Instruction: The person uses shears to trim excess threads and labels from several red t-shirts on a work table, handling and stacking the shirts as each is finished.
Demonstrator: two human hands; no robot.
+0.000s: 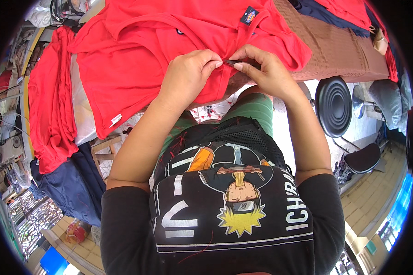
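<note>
While the red garment (137,59) lies spread over the near edge of the brown-covered bench (339,50), the work on it looks partway through to me. The left hand (183,73) has its grip pinched closed, seemingly on a bit of the garment; the right hand (270,71) grips a small dark tool (231,62) right beside it. How much of this piece is finished I can't tell, nor whether the red cloth (53,101) hanging at the left or the red and navy garments (346,13) at the bench's far right are done. As for containers, a grey plastic bag (386,98) sits off to the right, and a bag (77,232) at lower left shows something reddish, too blurred to name.
</note>
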